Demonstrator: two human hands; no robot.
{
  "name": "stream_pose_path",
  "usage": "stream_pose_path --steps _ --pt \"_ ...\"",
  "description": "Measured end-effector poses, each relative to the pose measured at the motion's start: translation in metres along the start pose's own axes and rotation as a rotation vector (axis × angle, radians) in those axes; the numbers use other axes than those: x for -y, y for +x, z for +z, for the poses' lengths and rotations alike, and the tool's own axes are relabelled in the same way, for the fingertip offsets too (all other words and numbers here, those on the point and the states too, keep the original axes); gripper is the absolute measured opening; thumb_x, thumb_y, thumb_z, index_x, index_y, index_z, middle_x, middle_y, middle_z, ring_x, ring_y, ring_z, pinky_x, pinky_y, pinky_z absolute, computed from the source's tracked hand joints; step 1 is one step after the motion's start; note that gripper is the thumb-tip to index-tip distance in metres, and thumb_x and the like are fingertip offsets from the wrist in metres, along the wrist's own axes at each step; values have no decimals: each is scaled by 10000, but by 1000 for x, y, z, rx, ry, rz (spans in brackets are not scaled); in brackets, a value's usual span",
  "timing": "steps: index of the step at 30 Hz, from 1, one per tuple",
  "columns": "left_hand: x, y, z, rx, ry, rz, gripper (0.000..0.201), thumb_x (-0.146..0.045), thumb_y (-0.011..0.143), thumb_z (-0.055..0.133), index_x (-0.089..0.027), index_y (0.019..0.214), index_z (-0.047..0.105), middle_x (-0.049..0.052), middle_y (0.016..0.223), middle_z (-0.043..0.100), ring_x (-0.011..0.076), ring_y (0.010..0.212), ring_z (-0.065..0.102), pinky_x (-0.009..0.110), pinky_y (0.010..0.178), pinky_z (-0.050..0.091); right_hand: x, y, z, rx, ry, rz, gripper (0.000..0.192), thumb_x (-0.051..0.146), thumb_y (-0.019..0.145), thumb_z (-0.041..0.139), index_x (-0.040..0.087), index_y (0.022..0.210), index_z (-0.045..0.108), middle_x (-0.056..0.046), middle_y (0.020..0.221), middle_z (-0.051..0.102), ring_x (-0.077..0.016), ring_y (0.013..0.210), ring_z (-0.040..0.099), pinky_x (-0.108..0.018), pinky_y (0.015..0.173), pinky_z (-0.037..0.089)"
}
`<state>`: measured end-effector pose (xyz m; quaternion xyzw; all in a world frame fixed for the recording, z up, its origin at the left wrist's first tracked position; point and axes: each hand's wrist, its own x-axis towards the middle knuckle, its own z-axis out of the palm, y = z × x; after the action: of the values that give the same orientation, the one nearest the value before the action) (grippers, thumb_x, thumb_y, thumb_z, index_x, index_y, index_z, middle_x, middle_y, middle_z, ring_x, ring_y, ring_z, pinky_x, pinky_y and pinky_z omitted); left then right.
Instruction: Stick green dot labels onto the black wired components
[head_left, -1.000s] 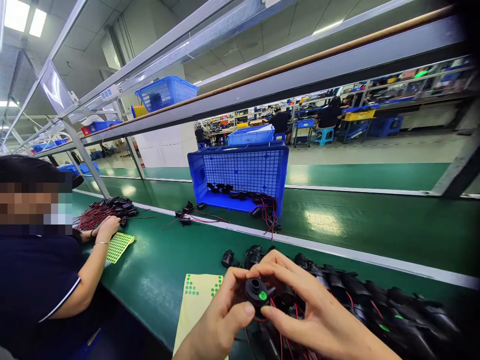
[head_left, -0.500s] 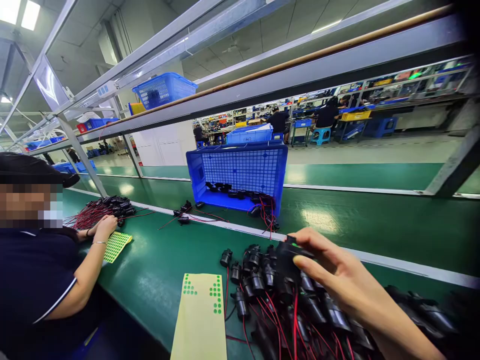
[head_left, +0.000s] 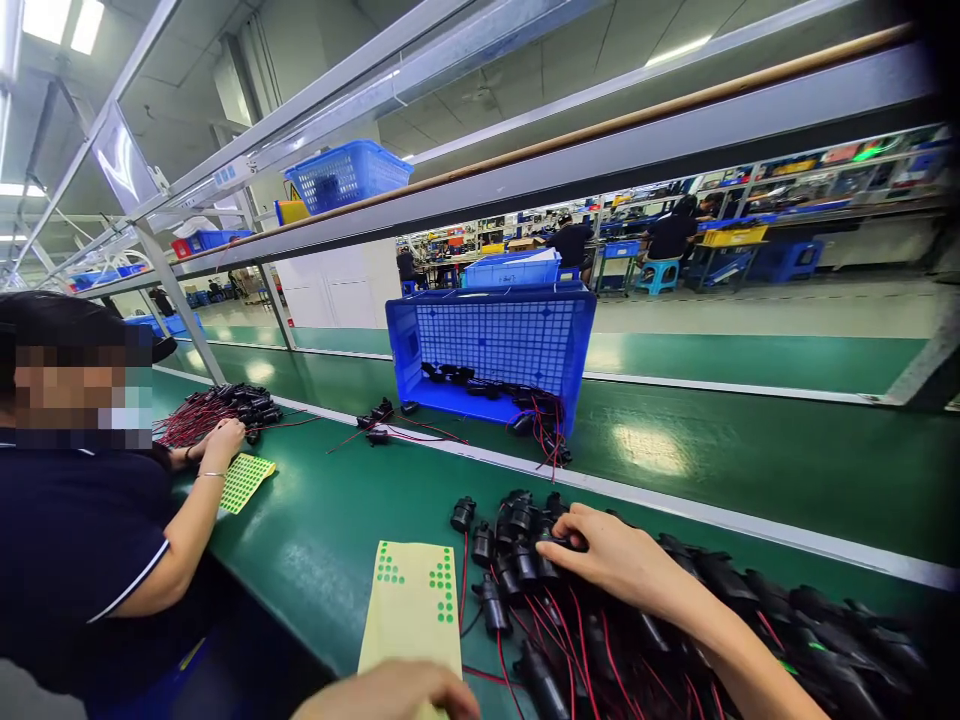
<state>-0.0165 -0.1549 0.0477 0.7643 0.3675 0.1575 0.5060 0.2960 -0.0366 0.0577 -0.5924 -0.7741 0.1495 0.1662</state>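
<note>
The right hand (head_left: 592,548) reaches in low, its thumb and fingers bent over the heap of black motors (head_left: 491,605) on the green counter (head_left: 315,560) — whether its grip pinches one, I cannot tell. The left hand (head_left: 394,690), cut off below, hides the near part of the sticker sheet (head_left: 409,630); its grip is unreadable too. Beyond stands a blue crate (head_left: 487,335); a co-worker (head_left: 75,540) sits leftward.
</note>
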Motion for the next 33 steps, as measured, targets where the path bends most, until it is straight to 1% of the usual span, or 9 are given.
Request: stream_pose_path --steps 3,5,9,12,15,17,20,25,33 --pt "25 14 -22 -353 261 -174 360 -230 961 520 -223 1320 549 126 1382 582 286 1336 489 466 1180 344 -4 2 1 12 -22 14 301 454 888 598 230 724 716 -49 814 734 -235 731 721 -308 610 447" --pt "42 25 -32 -497 367 -272 461 -212 903 559 -198 1361 509 153 1465 512 309 1424 386 463 1211 275 -4 3 3 0 -33 18 303 470 888 591 236 754 729 -51 833 738 -247 741 734 -318 613 461" --pt "67 43 -45 -519 338 -345 600 -239 731 737 -163 1298 558 165 1378 545 367 1340 417 502 1160 296 -3 2 2 -92 -47 19 322 488 882 580 213 941 737 -90 970 754 -302 831 763 -369 654 515" --pt "72 51 -52 -541 263 -360 399 -257 677 762 -188 1044 621 101 1148 600 347 1189 469 509 1095 346 2 -1 -2 -174 -34 -24 310 466 924 533 219 987 709 -66 899 759 -281 813 764 -361 635 534" --pt "63 52 -55 -540 82 -328 264 -362 741 728 -201 827 538 70 1014 600 310 1081 531 482 1022 425 14 -6 -5 -252 -9 -129 219 400 945 531 245 957 686 -30 860 752 -239 769 754 -328 605 539" --pt "50 50 -53 -502 -103 -287 344 -493 801 685 -199 859 516 66 985 623 274 986 605 426 917 505 27 -12 -4 -297 13 -235 165 326 961 524 251 945 670 -19 874 743 -210 771 744 -312 634 553" --pt "26 45 -46 -442 -369 -216 503 -609 785 700 -193 998 516 51 978 662 213 861 667 336 797 545 49 -24 6 -341 48 -428 173 232 989 497 249 923 656 -13 871 721 -177 784 723 -283 684 564" --pt "-5 41 -26 -416 -588 -135 550 -555 705 826 -183 972 522 11 906 631 131 729 603 245 690 484 74 -40 27 -425 71 -648 245 197 1048 438 227 940 656 -30 840 704 -174 754 701 -270 657 550" --pt "-25 41 -12 -419 -772 -39 501 -435 714 880 -166 946 527 -16 847 600 93 698 538 207 660 439 82 -43 24 -501 56 -751 305 227 1089 393 211 937 657 -30 803 703 -166 700 666 -275 642 523"
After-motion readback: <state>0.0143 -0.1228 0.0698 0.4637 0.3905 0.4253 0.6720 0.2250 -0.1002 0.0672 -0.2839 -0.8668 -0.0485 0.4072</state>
